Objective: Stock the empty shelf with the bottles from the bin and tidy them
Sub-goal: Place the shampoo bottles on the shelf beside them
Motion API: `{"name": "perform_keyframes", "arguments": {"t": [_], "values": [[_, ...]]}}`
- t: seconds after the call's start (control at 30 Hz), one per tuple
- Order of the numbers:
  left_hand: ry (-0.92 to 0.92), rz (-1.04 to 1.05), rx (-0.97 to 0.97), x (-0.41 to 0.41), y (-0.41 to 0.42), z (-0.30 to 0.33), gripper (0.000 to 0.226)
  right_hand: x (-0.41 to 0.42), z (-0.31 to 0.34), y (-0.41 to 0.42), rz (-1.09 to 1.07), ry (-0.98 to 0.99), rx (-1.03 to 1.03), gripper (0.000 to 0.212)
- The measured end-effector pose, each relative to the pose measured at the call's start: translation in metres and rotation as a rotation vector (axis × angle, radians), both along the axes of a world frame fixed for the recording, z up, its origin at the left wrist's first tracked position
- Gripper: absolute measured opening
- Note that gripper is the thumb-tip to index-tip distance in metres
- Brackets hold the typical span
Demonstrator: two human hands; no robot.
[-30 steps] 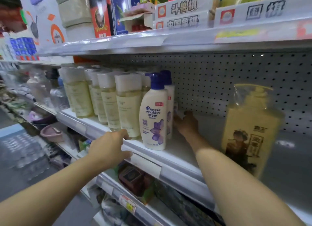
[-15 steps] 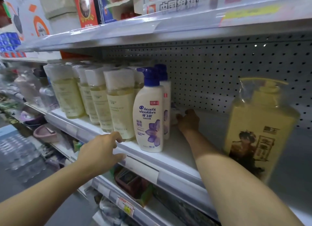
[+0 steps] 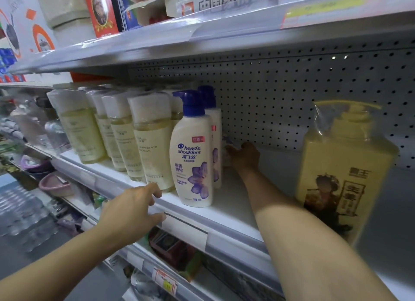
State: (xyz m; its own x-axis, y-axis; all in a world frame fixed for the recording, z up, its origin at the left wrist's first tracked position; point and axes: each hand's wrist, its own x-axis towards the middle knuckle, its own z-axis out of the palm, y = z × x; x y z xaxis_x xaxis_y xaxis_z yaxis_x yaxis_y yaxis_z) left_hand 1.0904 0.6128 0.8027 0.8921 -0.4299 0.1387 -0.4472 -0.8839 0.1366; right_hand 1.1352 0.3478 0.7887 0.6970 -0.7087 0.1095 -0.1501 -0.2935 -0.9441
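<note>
Restocking partly done: shampoo bottles [image 3: 193, 152] stand at 9 o'clock on the shelf [image 3: 224, 213]; right hand [image 3: 244, 156] grips a third at the back, left hand [image 3: 132, 211] released on the edge, bare space at 3 o'clock

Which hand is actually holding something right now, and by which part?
The right hand, deep on the shelf, touches a third white bottle low on its side; a grip cannot be told. The left hand holds nothing, near the shelf edge.
</note>
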Motion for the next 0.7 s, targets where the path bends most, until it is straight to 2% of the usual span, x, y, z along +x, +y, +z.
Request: {"name": "perform_keyframes", "arguments": {"t": [0.17,0.27,0.4,0.7], "values": [[-0.011,-0.009,0.011,0.002,0.002,0.001,0.042,0.008,-0.003,0.004,0.053,0.112,-0.012,0.069],[-0.024,-0.008,0.026,0.004,0.006,0.0,0.042,0.013,0.0,0.002,0.115,0.146,-0.027,0.058],[-0.017,0.006,0.035,0.007,0.009,-0.001,0.042,0.017,0.006,0.004,0.118,0.144,0.01,0.062],[-0.001,-0.03,0.007,0.006,0.008,0.005,0.042,0.001,0.006,-0.004,0.014,0.192,0.1,0.042]]}}
